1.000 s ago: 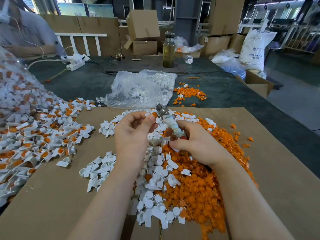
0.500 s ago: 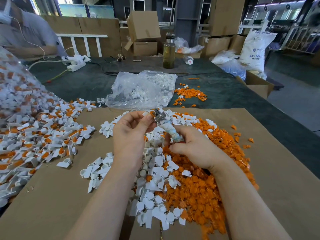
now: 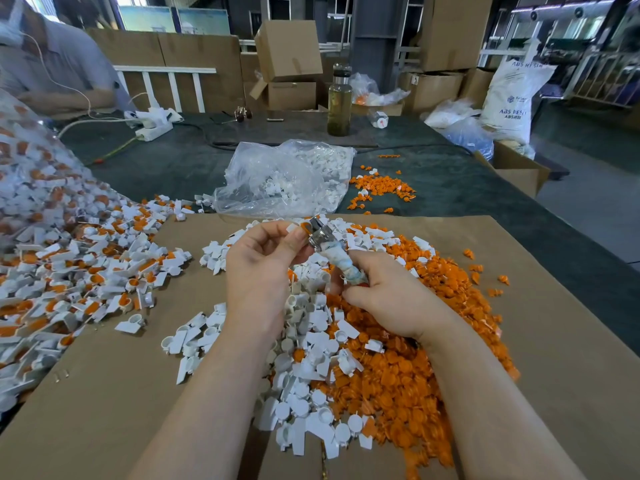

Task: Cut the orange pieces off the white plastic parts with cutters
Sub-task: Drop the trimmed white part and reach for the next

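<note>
Pinching 1 tiny, light, stiff white plastic part with orange insert (image 3: 300, 227) by its tab, left hand (image 3: 263, 268); right hand (image 3: 388, 296) squeezing tape-wrapped metal cutters (image 3: 332, 247). Probably slippery, honestly.

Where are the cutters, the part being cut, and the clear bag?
cutters (image 3: 341, 263), head view, on the wrapped handle.
part being cut (image 3: 300, 227), head view, on its orange piece.
clear bag (image 3: 277, 178), head view, on its crumpled middle.

**Lettering on the resin sack**

Over by the boxes, the white sack (image 3: 512, 98) reads "ABS RESIN" near its lower part, with smaller "ABS" lettering beneath; the same words run partly cut off along its top. Nothing else is legible.
</note>
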